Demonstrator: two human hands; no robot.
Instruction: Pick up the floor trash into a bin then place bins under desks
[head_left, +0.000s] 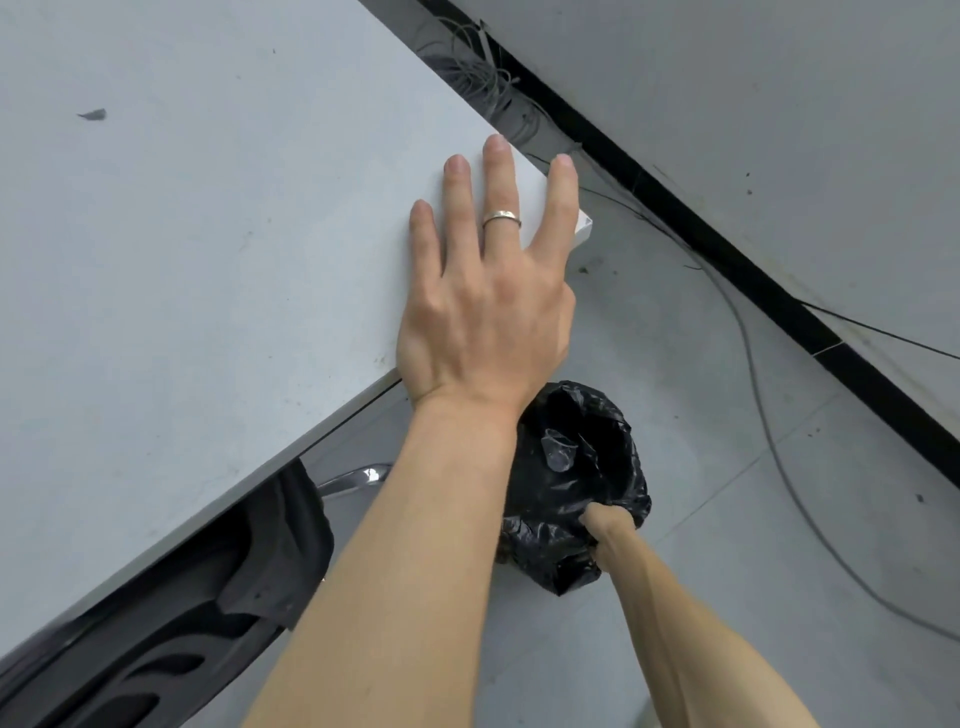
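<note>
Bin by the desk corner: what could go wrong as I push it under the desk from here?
1. The right hand grips the bin by its loose black liner, so the liner may slip off, or the bin may tip and spill its trash.
2. The chair sits under the desk and could block the bin.
3. A grey cable lies on the floor nearby and might snag if the bin swings wide.
</note>
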